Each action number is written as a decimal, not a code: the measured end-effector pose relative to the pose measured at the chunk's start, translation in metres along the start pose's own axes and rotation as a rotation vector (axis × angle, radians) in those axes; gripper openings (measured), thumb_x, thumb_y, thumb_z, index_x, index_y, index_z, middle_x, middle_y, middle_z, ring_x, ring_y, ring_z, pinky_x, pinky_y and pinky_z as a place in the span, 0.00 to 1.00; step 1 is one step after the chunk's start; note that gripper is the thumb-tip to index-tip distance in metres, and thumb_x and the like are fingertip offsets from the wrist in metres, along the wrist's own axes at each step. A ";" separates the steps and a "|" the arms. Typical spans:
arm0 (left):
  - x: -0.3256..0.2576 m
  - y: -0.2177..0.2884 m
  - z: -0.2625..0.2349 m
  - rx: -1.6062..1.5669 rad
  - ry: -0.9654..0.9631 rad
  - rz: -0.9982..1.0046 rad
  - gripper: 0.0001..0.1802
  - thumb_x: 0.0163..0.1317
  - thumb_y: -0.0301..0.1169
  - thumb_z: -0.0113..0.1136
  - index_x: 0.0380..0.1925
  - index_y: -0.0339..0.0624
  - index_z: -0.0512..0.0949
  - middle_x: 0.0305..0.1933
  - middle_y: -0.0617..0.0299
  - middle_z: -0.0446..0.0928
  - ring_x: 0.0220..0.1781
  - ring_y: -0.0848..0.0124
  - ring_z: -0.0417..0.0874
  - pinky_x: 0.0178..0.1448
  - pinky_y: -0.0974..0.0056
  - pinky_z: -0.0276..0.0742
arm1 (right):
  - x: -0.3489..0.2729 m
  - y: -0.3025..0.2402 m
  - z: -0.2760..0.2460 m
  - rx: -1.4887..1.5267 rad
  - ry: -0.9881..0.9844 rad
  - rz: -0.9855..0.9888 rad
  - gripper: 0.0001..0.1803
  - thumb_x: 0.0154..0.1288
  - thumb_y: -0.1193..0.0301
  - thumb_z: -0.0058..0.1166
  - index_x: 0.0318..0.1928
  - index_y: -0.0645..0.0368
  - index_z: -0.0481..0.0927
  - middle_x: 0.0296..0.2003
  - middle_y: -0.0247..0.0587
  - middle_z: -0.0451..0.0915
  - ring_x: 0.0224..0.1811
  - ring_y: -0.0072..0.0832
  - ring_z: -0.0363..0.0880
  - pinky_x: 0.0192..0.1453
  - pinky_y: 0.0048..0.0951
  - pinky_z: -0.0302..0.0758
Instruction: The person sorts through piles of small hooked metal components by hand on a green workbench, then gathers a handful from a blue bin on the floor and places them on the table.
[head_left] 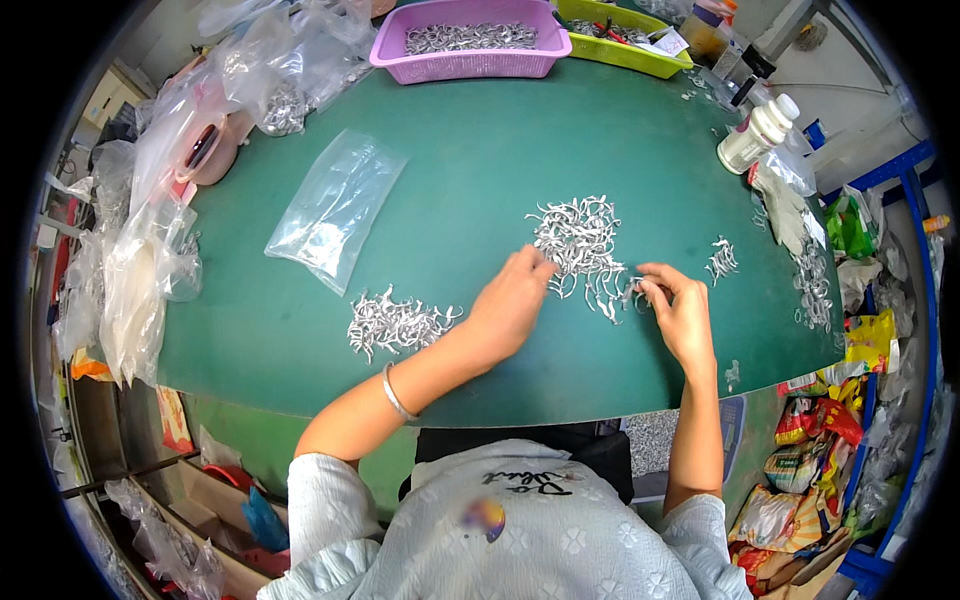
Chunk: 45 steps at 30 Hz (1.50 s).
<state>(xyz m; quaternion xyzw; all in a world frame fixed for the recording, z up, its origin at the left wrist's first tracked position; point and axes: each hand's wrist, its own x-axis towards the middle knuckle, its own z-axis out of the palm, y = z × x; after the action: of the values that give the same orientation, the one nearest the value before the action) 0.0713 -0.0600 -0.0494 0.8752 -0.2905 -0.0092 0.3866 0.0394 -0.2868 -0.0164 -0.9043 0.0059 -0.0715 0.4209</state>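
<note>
A pile of small curved silver metal pieces (580,235) lies in the middle of the green table. My left hand (512,305), a bangle on its wrist, is at the left edge of this pile. Its fingers are curled together, and what they hold, if anything, is hidden. At the lower right edge of the pile, my right hand (682,312) pinches a small curved metal piece (634,290) between thumb and fingers. A second pile of the same pieces (395,325) spreads beside my left forearm. Farther right sits a small cluster of pieces (722,260).
A clear plastic bag (338,205) lies flat at left. Along the far edge stand a purple basket (470,66) of metal pieces and a green basket (640,58). A white bottle (760,133) stands far right. Plastic bags (130,270) crowd the left edge.
</note>
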 end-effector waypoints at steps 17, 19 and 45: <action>-0.027 0.070 -0.021 -0.853 0.085 -0.165 0.19 0.53 0.13 0.56 0.47 0.36 0.75 0.42 0.57 0.75 0.40 0.73 0.77 0.43 0.72 0.73 | -0.038 -0.044 -0.001 0.702 -0.234 0.277 0.04 0.58 0.81 0.52 0.34 0.66 0.79 0.25 0.32 0.77 0.28 0.14 0.72 0.31 0.16 0.67; -0.030 0.071 -0.021 -0.816 0.079 -0.105 0.16 0.53 0.14 0.56 0.44 0.35 0.77 0.42 0.57 0.75 0.41 0.73 0.77 0.43 0.72 0.74 | -0.044 -0.050 -0.001 0.811 -0.307 0.312 0.04 0.58 0.81 0.52 0.34 0.66 0.78 0.26 0.32 0.77 0.28 0.15 0.72 0.32 0.16 0.67; -0.049 0.094 -0.041 -1.747 -0.146 -0.506 0.09 0.57 0.20 0.58 0.38 0.31 0.78 0.33 0.55 0.79 0.34 0.72 0.79 0.41 0.69 0.74 | -0.079 -0.080 -0.005 1.182 -0.199 0.232 0.07 0.62 0.75 0.54 0.37 0.68 0.77 0.29 0.44 0.80 0.29 0.24 0.79 0.32 0.21 0.74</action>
<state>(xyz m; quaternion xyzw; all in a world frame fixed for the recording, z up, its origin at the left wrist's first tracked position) -0.0068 -0.0575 0.0329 0.3058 -0.0034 -0.3657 0.8790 -0.0431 -0.2338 0.0378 -0.5133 0.0245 0.0685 0.8551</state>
